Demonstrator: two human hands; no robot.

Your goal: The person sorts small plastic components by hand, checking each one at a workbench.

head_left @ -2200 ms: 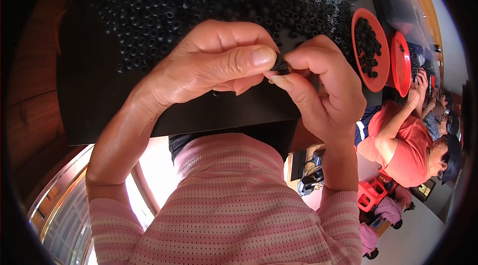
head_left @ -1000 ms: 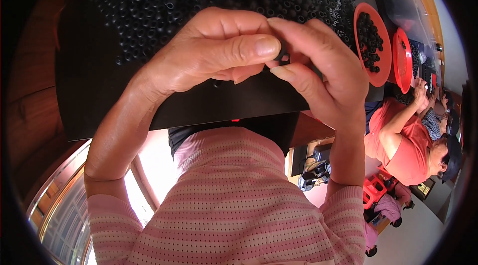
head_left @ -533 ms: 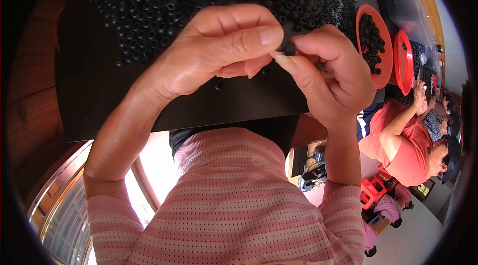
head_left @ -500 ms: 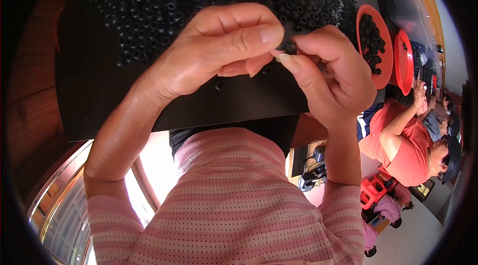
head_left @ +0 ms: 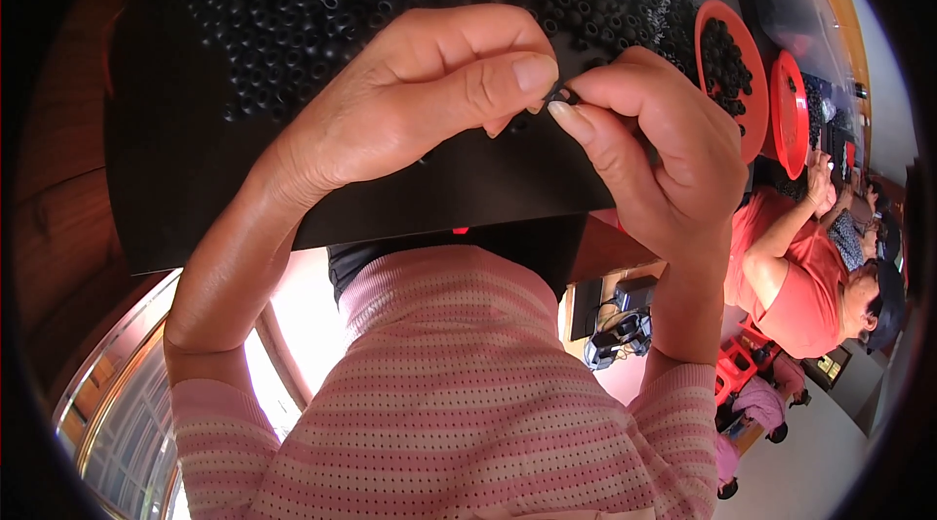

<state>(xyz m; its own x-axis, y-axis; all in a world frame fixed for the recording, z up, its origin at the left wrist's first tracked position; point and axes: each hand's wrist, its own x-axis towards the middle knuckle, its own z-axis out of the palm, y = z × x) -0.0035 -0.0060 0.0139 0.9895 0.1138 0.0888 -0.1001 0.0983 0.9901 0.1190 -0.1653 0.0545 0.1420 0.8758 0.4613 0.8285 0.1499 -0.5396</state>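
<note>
Where hands [head_left: 420, 100] [head_left: 669, 149] meet, they partly cover a black piece [head_left: 554, 94]; details are unclear.

A dark cap [head_left: 887, 303] and a coral shirt [head_left: 805, 307] are worn by a co-worker [head_left: 769, 272] at right; a red stool [head_left: 728, 370] and dark cables [head_left: 622, 337] are seen lower, wooden boards [head_left: 61, 193] at far left.

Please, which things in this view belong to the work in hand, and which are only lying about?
Seemingly in the work:
- small black piece, at the fingertips of left hand and right hand
- loose black rings
- black work surface
- nearer red bowl, holding black pieces

Seemingly lying about:
- tangled cables
- red stool
</note>
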